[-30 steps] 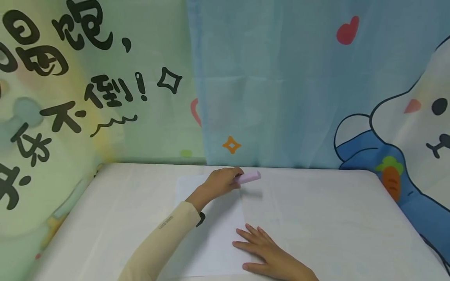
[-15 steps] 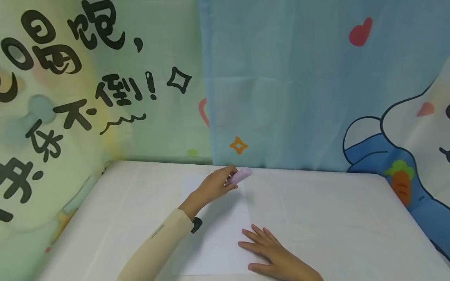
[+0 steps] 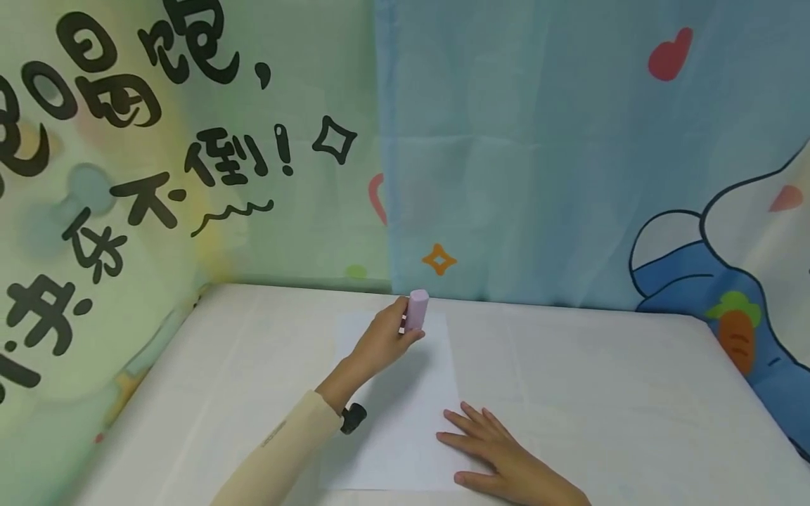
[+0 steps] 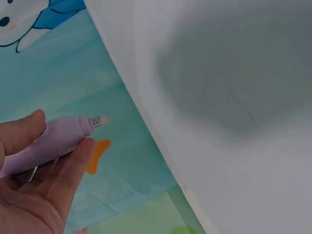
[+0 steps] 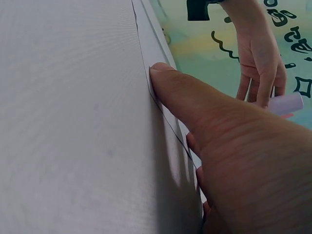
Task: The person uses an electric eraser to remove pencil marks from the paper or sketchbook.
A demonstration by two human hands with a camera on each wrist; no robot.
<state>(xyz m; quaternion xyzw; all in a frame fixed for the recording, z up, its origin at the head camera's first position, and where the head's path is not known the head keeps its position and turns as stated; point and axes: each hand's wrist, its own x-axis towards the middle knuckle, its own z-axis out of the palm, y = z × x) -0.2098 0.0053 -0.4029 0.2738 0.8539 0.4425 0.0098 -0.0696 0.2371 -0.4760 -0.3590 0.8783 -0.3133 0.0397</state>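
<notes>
My left hand [image 3: 378, 346] grips a light purple electric eraser [image 3: 416, 309] above the far part of a white paper sheet [image 3: 405, 439]. In the left wrist view, thumb and fingers wrap the eraser's body, and its small white tip [image 4: 104, 120] sticks out from a metal collet. A thin dark line [image 4: 241, 105] shows on the white surface there, within a soft shadow. Spread fingers of my right hand [image 3: 503, 455] rest at the sheet's lower right edge. In the right wrist view its thumb [image 5: 168, 78] lies along the paper's edge.
A white cloth-covered table [image 3: 569, 393] lies under the sheet. Behind it hangs a blue curtain [image 3: 519, 176] with cartoon prints, and a green printed cloth [image 3: 304, 232] with black lettering covers the left side. A black wrist strap piece [image 3: 353, 418] sits at the left cuff.
My left hand has drawn slightly left over the sheet, and the electric eraser has swung from pointing right to pointing away. The right hand stays on the paper's edge. The head view has shifted.
</notes>
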